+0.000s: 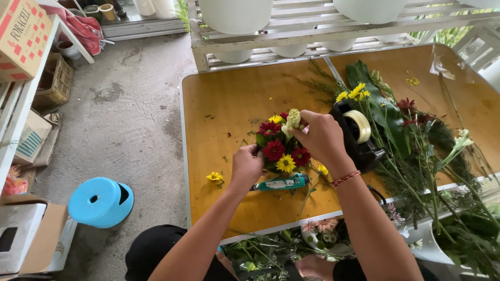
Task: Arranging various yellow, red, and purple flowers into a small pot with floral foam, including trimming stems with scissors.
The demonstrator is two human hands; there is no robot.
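Flower arrangement (280, 145), a small cluster of dark red and yellow blooms with green leaves, sits near the middle of the wooden desk (224, 99), held between both hands. Left hand (246, 167) is closed around the lower left side of the cluster, its grip clenched on the base; the exact contact under the leaves is hidden. Right hand (322, 136) comes in from the upper right, its fingers pinched on a pale cream-green flower (292, 118) at the top of the cluster, beside a yellow bloom. A red braided bracelet (345, 178) circles the right wrist. A teal hand tool (284, 182) lies flat on the desk just below the arrangement, between the two forearms. A black tape dispenser (359, 141) with a roll of clear tape stands just right of the right hand. A loose yellow flower head (214, 177) lies on the desk left of the left hand. Cut stems, broad leaves and red and yellow flowers (411, 135) are spread over the right part of the desk. More flowers, pink among them (322, 226), sit below the near desk edge. A light blue stool (100, 202) stands on the concrete floor to the left. White pots rest on a white slatted shelf (312, 28) beyond the desk.
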